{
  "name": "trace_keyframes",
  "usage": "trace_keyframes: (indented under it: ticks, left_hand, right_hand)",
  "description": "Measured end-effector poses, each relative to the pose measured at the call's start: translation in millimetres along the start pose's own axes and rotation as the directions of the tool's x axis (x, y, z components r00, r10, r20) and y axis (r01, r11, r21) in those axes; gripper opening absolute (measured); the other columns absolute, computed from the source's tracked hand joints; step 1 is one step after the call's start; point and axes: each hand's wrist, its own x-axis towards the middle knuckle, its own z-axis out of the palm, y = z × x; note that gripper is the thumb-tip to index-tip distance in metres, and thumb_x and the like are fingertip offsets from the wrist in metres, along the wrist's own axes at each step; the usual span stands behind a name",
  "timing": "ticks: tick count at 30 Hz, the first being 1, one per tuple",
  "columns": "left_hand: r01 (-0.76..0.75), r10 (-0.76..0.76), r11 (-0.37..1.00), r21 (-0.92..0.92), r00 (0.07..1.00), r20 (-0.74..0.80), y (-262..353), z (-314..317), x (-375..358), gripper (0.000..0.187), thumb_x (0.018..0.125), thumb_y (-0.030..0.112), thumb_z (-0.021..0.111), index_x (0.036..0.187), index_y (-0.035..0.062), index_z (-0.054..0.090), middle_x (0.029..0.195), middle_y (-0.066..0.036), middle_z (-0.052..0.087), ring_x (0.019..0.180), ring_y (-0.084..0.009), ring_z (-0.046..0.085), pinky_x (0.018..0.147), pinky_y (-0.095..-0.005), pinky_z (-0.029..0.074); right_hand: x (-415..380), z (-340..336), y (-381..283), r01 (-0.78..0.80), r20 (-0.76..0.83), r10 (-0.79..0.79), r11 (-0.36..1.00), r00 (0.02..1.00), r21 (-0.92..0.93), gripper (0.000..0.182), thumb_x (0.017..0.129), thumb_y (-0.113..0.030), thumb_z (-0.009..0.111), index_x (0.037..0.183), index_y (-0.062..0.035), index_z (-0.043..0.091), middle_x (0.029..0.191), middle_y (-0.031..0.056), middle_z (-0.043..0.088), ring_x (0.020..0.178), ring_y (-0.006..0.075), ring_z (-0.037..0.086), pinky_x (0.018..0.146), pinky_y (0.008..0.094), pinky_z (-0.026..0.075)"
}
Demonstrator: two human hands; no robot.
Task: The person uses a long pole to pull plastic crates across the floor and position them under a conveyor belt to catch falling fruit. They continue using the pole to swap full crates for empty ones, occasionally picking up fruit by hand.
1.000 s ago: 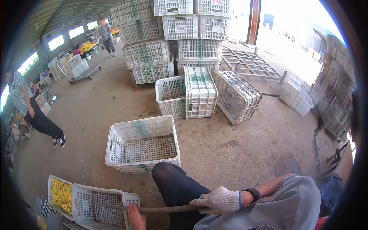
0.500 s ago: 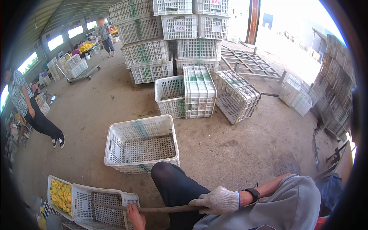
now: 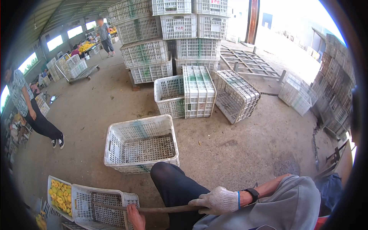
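Note:
My left hand (image 3: pixel 136 217), bare, is closed round a long wooden handle (image 3: pixel 168 209). Further along the same handle sits my right hand (image 3: pixel 219 200), in a whitish knitted glove, its fingers wrapped over the wood. A dark straight crosspiece (image 3: pixel 92 204) shows at the handle's far end, over a white plastic crate (image 3: pixel 82 189) at the lower left. Against that crate stands another one full of yellow fruit pieces (image 3: pixel 60 196). My bent knee (image 3: pixel 165 170) in dark trousers rises behind the handle, close to a large white crate (image 3: pixel 142 165).
More white crates (image 3: pixel 200 92) stand or lie on their sides ahead, before a tall crate stack (image 3: pixel 143 57). A person (image 3: pixel 28 103) stands at the left, another (image 3: pixel 104 36) further back near a trolley (image 3: pixel 83 73). A metal frame (image 3: pixel 251 63) lies at the right.
Yellow pieces at the lower left edge have shifted a little. Both hands keep their places on the wooden handle.

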Motion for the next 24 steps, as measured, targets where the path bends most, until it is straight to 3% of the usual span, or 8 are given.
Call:
trace_keyframes:
  ticks: [24]
  left_hand:
    - [0.018,-0.018,0.999,0.027,1.000,-0.001,4.7,-5.7,-0.3,0.067,0.091,0.011,0.071,0.150,-0.0071,0.045,0.152,-0.029,0.048,0.144,-0.0441,0.043,0.123,-0.0498,0.033]
  right_hand:
    - [0.5,-2.1,-2.1,0.017,0.004,-0.017,0.999,1.000,-0.038,0.052,0.104,-0.042,0.058,0.151,-0.0217,0.050,0.099,0.0124,0.070,0.082,0.0334,0.074,0.064,0.0447,0.060]
